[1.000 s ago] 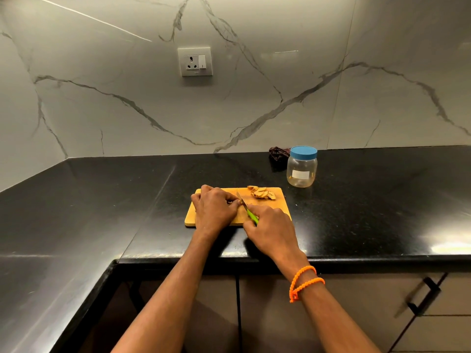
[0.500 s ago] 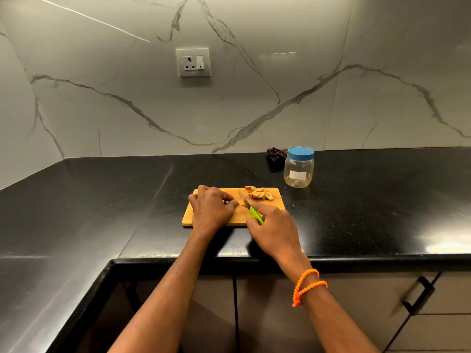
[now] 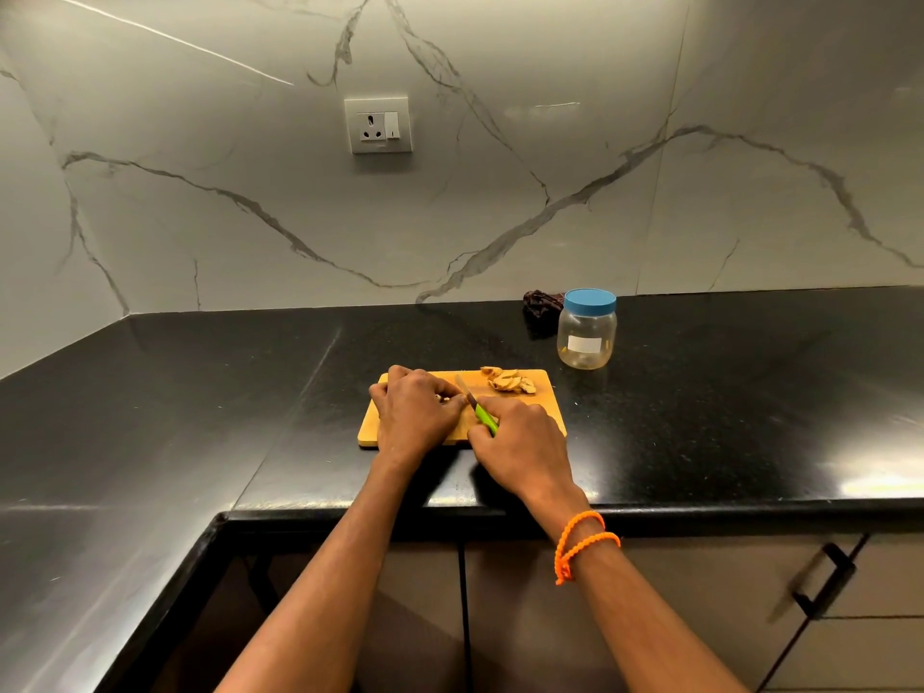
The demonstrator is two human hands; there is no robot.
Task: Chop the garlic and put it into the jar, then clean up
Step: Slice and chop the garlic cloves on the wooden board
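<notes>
A wooden chopping board (image 3: 547, 410) lies on the black counter. My left hand (image 3: 415, 412) rests on it with curled fingers, pinching a pale garlic piece (image 3: 443, 398) that is mostly hidden under the fingertips. My right hand (image 3: 520, 445) grips a small knife by its green handle (image 3: 485, 417); the blade (image 3: 462, 385) sits right beside my left fingertips. A heap of garlic cloves (image 3: 510, 381) lies at the board's far right. A clear jar (image 3: 586, 337) with a blue lid, shut, stands behind the board to the right.
A dark crumpled cloth (image 3: 540, 307) lies behind the jar by the marble wall. A wall socket (image 3: 378, 125) sits above. The counter (image 3: 725, 407) turns a corner to the left. Cabinet doors with a black handle (image 3: 822, 582) are below the counter's front edge.
The knife has shifted slightly beside my left fingertips, and both hands have kept their place on the board. The camera view drifted a little.
</notes>
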